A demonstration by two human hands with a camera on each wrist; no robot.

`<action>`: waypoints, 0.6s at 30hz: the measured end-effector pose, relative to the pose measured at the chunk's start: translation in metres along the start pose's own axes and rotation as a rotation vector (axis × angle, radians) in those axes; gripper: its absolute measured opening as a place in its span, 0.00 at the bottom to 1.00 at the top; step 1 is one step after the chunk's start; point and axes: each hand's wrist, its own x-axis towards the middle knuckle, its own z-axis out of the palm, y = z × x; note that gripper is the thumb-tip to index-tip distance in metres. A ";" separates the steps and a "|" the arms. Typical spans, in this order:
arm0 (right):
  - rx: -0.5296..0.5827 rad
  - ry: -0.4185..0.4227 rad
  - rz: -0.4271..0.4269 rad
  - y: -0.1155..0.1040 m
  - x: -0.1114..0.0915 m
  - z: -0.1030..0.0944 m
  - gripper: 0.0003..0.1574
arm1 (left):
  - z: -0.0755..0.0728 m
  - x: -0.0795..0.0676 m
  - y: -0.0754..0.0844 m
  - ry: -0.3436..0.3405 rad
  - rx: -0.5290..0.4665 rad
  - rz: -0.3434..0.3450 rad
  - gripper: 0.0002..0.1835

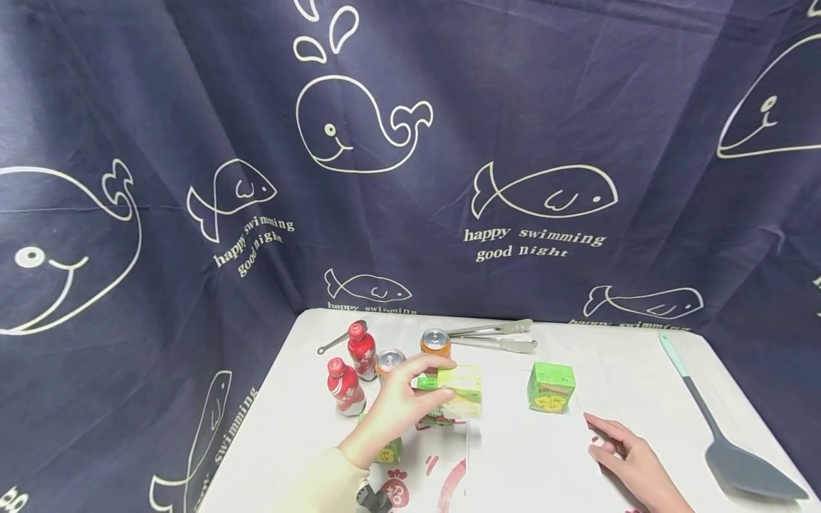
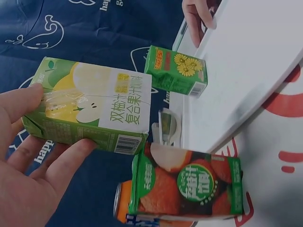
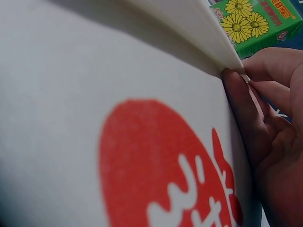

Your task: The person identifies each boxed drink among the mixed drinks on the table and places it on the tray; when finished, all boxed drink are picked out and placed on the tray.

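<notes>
My left hand (image 1: pixel 405 395) grips a yellow-green fruit juice carton (image 2: pixel 94 104) between thumb and fingers, up off the table near the left edge of a white tray (image 1: pixel 526 456). Below it in the left wrist view stands a lychee juice carton (image 2: pixel 189 187), mostly hidden in the head view. At the tray's right edge, my right hand (image 1: pixel 635 463) pinches the rim, its thumb and fingers on either side in the right wrist view. A green chrysanthemum drink carton (image 1: pixel 550 390) stands at the tray's far end.
Two red bottles (image 1: pixel 345 388), an orange can (image 1: pixel 436 342) and a silver-topped can (image 1: pixel 390 358) stand left. Metal tongs (image 1: pixel 507 343) and a small spoon (image 1: pixel 333 344) lie behind. A grey spatula (image 1: pixel 747 467) lies right. Another green carton (image 1: pixel 389 453) is partly behind my left forearm.
</notes>
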 end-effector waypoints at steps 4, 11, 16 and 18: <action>0.010 0.004 -0.005 -0.001 0.000 0.000 0.36 | 0.008 0.003 -0.003 -0.006 0.023 0.024 0.21; 0.021 0.001 -0.004 -0.003 -0.001 0.000 0.36 | 0.030 0.008 -0.008 -0.014 0.049 0.058 0.21; 0.018 0.028 -0.033 -0.003 -0.002 0.001 0.34 | 0.047 0.011 -0.013 -0.020 0.013 0.056 0.21; 0.023 0.032 -0.040 -0.003 -0.002 0.001 0.34 | 0.054 0.011 -0.014 -0.022 -0.018 0.046 0.20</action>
